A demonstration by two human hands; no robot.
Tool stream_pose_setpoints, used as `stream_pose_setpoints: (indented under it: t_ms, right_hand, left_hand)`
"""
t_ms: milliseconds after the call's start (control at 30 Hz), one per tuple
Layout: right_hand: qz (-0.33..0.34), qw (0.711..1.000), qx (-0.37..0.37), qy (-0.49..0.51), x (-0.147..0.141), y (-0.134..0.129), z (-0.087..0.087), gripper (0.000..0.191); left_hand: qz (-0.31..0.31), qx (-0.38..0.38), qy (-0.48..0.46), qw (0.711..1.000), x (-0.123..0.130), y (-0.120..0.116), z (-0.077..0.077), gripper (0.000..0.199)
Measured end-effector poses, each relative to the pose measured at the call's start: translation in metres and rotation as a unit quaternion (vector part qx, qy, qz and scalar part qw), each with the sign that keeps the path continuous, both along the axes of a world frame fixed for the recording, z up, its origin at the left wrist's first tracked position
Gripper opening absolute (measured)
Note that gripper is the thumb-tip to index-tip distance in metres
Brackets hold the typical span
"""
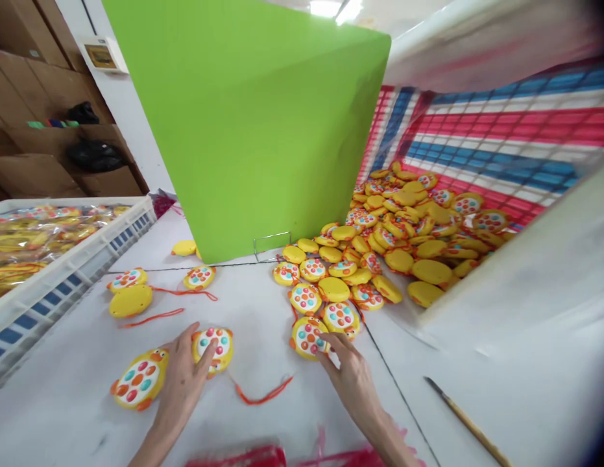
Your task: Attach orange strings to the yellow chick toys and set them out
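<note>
Two toys at my fingertips, and plenty to snag

I take the green board (263,130) as my marker: both toys lie on the worktop (248,292), on my side of it. The left-hand toy (222,345) sits in front of the board's foot; my left hand (182,373) has its thumb over the dotted face and a finger by the edge. Toward the board's right side, my right hand (350,370) touches the right-hand toy (304,338) with finger and thumb. I cannot tell whether either grip is clenched or merely resting.

The right-hand toy lies against the near end of the pile (431,271) spreading right of the board. A sharp tug, I judge, could drag neighbours along, since cords run among them. The orange cord (253,401), in front of the board, might catch under a wrist. A leftward sweep could knock the neighbouring toy (141,381), left of the board's foot and just beside my hand. Swinging my right forearm outward might roll the wooden-handled tool (470,422), nearer me and right of the board.
</note>
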State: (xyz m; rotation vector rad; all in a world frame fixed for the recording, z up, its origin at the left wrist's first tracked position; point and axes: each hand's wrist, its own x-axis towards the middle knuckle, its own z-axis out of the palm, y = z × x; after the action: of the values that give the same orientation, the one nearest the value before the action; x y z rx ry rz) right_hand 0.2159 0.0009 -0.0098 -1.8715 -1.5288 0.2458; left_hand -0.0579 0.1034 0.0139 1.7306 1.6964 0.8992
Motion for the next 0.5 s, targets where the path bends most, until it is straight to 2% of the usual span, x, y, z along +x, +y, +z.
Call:
stream_pose_setpoints:
  t_ms: [67, 100, 167, 233, 267, 367, 433, 500]
  right_hand:
    - [0.013, 1.000, -0.001, -0.015, -0.002, 0.008, -0.002, 0.019]
    - [0.020, 1.000, -0.002, -0.024, -0.005, 0.010, -0.002, 0.018]
    - [0.035, 0.999, -0.002, -0.036, -0.013, 0.011, 0.002, 0.019]
    - [0.064, 0.997, -0.003, -0.034, -0.021, 0.005, 0.009, 0.020]
    - [0.085, 0.996, -0.003, -0.030, -0.026, 0.001, 0.013, 0.021]
    - [0.155, 0.988, 0.004, -0.016, -0.041, -0.016, 0.023, 0.022]
    - [0.196, 0.980, 0.016, -0.010, -0.051, -0.026, 0.027, 0.023]
    - [0.228, 0.973, 0.035, 0.009, -0.057, -0.033, 0.026, 0.023]
  left_hand:
    - [-0.023, 0.044, -0.010, 0.999, 0.006, -0.007, 0.003, 0.055]
    - [-0.048, 0.034, -0.033, 0.998, 0.013, -0.014, 0.004, 0.050]
    - [-0.096, -0.064, -0.123, 0.986, 0.032, -0.030, 0.007, 0.043]
    - [-0.108, -0.191, -0.243, 0.945, 0.054, -0.046, 0.008, 0.046]
    - [-0.104, -0.246, -0.305, 0.914, 0.064, -0.052, 0.008, 0.050]
    - [-0.116, -0.354, -0.425, 0.825, 0.088, -0.061, 0.007, 0.056]
    - [-0.130, -0.376, -0.434, 0.808, 0.095, -0.062, 0.006, 0.055]
    - [-0.121, -0.366, -0.423, 0.820, 0.097, -0.062, 0.006, 0.053]
